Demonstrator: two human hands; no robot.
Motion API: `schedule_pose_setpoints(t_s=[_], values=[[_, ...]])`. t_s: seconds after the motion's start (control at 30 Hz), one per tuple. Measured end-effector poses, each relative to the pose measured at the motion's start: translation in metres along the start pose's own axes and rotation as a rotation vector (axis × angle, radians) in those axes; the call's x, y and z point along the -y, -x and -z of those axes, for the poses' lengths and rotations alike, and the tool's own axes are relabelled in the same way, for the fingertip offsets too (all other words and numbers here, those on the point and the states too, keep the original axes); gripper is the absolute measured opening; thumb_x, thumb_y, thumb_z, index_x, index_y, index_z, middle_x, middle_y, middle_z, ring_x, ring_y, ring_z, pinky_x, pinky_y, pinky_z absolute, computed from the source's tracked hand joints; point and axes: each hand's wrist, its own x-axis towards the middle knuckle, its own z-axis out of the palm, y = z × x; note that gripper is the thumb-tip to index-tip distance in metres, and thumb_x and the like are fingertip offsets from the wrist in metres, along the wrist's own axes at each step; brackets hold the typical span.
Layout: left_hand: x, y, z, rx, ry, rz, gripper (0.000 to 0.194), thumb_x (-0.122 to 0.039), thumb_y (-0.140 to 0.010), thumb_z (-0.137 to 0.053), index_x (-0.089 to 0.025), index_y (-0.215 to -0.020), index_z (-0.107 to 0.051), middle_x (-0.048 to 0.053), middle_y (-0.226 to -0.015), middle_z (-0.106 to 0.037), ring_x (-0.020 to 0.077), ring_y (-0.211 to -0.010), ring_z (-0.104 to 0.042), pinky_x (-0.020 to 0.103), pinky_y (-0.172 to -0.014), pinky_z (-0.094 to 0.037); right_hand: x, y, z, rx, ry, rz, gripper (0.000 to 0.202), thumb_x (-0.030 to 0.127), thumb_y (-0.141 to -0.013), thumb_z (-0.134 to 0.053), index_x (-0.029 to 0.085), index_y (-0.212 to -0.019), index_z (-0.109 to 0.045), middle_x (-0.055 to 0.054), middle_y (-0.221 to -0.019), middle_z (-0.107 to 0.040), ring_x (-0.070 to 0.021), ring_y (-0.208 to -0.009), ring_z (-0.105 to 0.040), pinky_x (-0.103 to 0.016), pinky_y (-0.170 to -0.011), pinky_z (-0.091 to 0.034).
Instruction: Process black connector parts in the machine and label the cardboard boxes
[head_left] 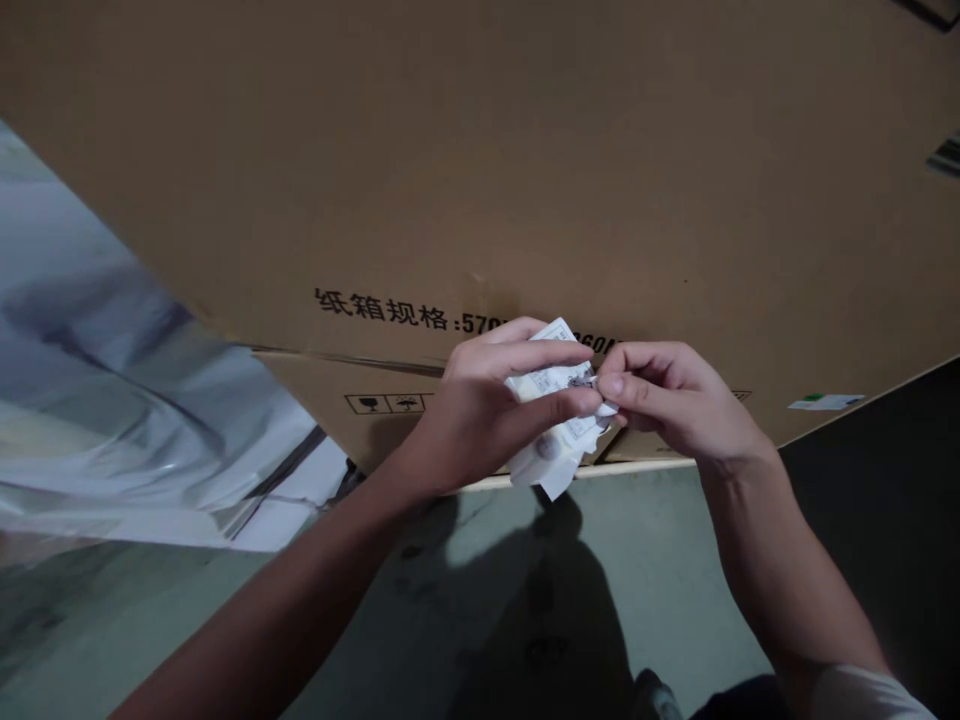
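While the printed paper (553,455) is clasped between thumb and fingers by the left grip (484,405), its right end is pinched by the right grip (671,400). The paper is held between both grips, its lower part left hanging below the left thumb. Thin, pale and creased, it is edged with ragged corners. Behind it, a large cardboard box (450,170) is seen, its contents hidden by smooth brown walls marked with black characters and crossed by a seam. At the left, glossy white sheeting (97,350) is wrinkled into folds; below, the grey-green floor (682,560) is darkened by a shadow.
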Motion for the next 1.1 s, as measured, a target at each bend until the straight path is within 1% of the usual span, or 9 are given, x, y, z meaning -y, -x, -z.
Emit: schedule_pose_setpoints(t_s=[0.07, 0.13, 0.23, 0.3, 0.37, 0.47, 0.7, 0.87, 1.1], values=[[0.003, -0.001, 0.002, 0.047, 0.028, -0.001, 0.016, -0.031, -0.084, -0.082, -0.021, -0.097, -0.082, 0.005, -0.093, -0.075, 0.016, -0.079, -0.068, 0.027, -0.068, -0.053, -0.002, 0.0, 0.002, 0.028, -0.041, -0.028, 0.024, 0.033, -0.088, -0.079, 0.014, -0.078, -0.071, 0.001, -0.063, -0.062, -0.0068, -0.058, -0.053, -0.019, -0.054, -0.043], [0.004, -0.002, 0.003, 0.052, 0.077, 0.039, 0.009, -0.029, -0.084, -0.082, -0.021, -0.087, -0.081, 0.004, -0.09, -0.075, 0.0151, -0.077, -0.067, 0.026, -0.068, -0.053, -0.005, 0.001, 0.005, 0.053, -0.082, -0.039, 0.016, 0.027, -0.085, -0.083, 0.013, -0.087, -0.075, -0.001, -0.072, -0.069, -0.0082, -0.064, -0.062, -0.019, -0.06, -0.05], [0.007, -0.003, 0.004, 0.044, 0.182, 0.157, 0.011, -0.028, -0.082, -0.082, -0.019, -0.076, -0.078, 0.003, -0.087, -0.073, 0.0138, -0.074, -0.066, 0.025, -0.066, -0.051, -0.007, 0.001, 0.008, 0.078, -0.122, -0.022, 0.019, 0.02, -0.082, -0.084, 0.014, -0.099, -0.079, -0.004, -0.082, -0.075, -0.0101, -0.072, -0.069, -0.02, -0.066, -0.056], [0.008, -0.003, 0.004, 0.064, 0.261, 0.233, 0.012, -0.027, -0.081, -0.083, -0.018, -0.075, -0.078, 0.003, -0.084, -0.071, 0.0125, -0.07, -0.064, 0.024, -0.061, -0.049, -0.007, 0.001, 0.009, 0.089, -0.123, -0.012, 0.018, 0.018, -0.084, -0.083, 0.014, -0.101, -0.08, -0.004, -0.081, -0.076, -0.01, -0.073, -0.071, -0.019, -0.067, -0.057], [0.01, -0.002, 0.004, 0.077, 0.323, 0.279, 0.012, -0.028, -0.08, -0.083, -0.018, -0.074, -0.078, 0.003, -0.084, -0.07, 0.0117, -0.068, -0.063, 0.023, -0.058, -0.048, -0.006, 0.0, 0.009, 0.1, -0.121, -0.012, 0.017, 0.017, -0.085, -0.081, 0.015, -0.102, -0.081, -0.004, -0.081, -0.077, -0.0102, -0.073, -0.072, -0.018, -0.069, -0.059], [0.012, -0.002, 0.005, 0.086, 0.362, 0.301, 0.014, -0.029, -0.079, -0.085, -0.018, -0.074, -0.079, 0.004, -0.085, -0.071, 0.0119, -0.069, -0.064, 0.022, -0.057, -0.048, -0.006, -0.001, 0.009, 0.092, -0.131, -0.016, 0.017, 0.017, -0.085, -0.082, 0.015, -0.101, -0.081, -0.005, -0.082, -0.079, -0.0112, -0.075, -0.075, -0.019, -0.071, -0.061], [0.01, -0.001, 0.005, 0.091, 0.388, 0.333, 0.013, -0.029, -0.078, -0.086, -0.018, -0.075, -0.08, 0.005, -0.086, -0.072, 0.0141, -0.072, -0.067, 0.024, -0.06, -0.051, -0.007, -0.002, 0.01, 0.08, -0.127, -0.013, 0.007, 0.018, -0.085, -0.082, 0.015, -0.091, -0.081, -0.004, -0.077, -0.079, -0.0107, -0.072, -0.075, -0.017, -0.068, -0.06], [0.011, -0.003, 0.005, 0.098, 0.34, 0.328, 0.011, -0.029, -0.077, -0.086, -0.02, -0.074, -0.081, 0.004, -0.085, -0.072, 0.0135, -0.072, -0.066, 0.024, -0.062, -0.05, -0.006, -0.002, 0.011, 0.061, -0.098, -0.016, 0.01, 0.019, -0.082, -0.085, 0.014, -0.09, -0.081, -0.004, -0.078, -0.079, -0.0106, -0.072, -0.074, -0.017, -0.067, -0.059], [0.007, -0.005, 0.005, 0.102, 0.288, 0.329, 0.011, -0.028, -0.077, -0.085, -0.019, -0.073, -0.08, 0.004, -0.083, -0.072, 0.0135, -0.071, -0.065, 0.025, -0.062, -0.049, -0.004, -0.002, 0.006, 0.012, -0.044, -0.001, 0.009, 0.013, -0.077, -0.084, 0.014, -0.084, -0.079, -0.002, -0.072, -0.076, -0.0096, -0.067, -0.07, -0.018, -0.063, -0.056]])
